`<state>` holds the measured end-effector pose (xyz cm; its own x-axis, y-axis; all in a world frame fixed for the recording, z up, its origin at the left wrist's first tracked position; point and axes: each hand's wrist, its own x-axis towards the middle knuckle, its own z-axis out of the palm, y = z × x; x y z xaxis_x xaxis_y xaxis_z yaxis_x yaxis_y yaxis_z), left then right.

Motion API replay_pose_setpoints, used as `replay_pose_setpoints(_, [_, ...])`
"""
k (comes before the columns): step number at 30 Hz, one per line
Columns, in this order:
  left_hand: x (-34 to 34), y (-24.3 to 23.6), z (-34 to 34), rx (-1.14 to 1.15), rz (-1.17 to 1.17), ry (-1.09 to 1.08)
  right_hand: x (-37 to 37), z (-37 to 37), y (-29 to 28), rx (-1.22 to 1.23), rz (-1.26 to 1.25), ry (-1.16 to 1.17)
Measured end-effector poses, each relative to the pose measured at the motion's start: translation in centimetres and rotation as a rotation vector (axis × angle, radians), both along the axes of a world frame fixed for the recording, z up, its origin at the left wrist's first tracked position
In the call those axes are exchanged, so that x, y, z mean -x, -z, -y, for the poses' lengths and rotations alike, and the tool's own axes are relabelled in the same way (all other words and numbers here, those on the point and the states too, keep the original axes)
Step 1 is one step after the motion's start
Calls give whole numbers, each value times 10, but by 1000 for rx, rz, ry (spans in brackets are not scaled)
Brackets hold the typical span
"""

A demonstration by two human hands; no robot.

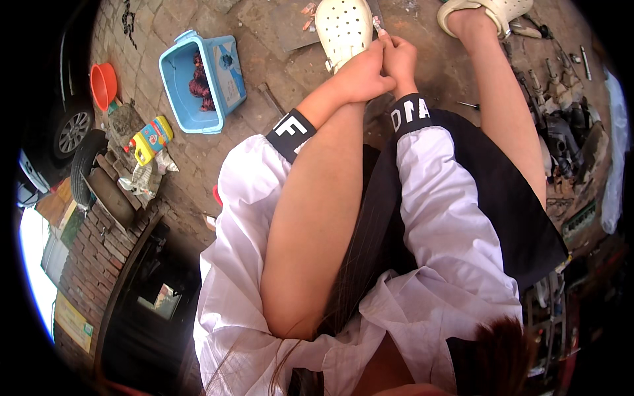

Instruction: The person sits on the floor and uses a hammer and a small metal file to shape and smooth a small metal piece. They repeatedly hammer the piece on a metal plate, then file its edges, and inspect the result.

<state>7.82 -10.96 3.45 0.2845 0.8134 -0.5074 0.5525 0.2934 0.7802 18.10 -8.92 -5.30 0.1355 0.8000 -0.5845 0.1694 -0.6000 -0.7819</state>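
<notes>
My left hand point(362, 76) is closed in front of my shin, its fingers curled against my right hand point(400, 63). What it holds, if anything, is hidden. Past the fingertips of my right hand, which are pinched together, a small whitish, pinkish piece point(377, 23) sticks out; its kind is too small to make out. Just left of that piece is the cream perforated clog point(342, 30) on one of my feet. The other cream clog point(489, 12) is at the upper right.
A light blue tub point(170, 99) with dark reddish things inside stands on the brick paving. Farther left are a red bucket point(104, 86), a yellow jug point(154, 140) and a car wheel point(74, 132). Metal tools and parts point(561, 135) crowd the right side. A screwdriver-like tool point(467, 105) lies near my leg.
</notes>
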Motion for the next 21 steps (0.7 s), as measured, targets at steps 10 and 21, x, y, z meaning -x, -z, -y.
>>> replay_pose_setpoints(10, [-2, -8, -5, 1, -105, 55, 10, 2, 1, 36, -55, 133])
replay_pose_setpoints(21, [-3, -9, -2, 43, -91, 92, 1, 9, -23, -58, 115, 71])
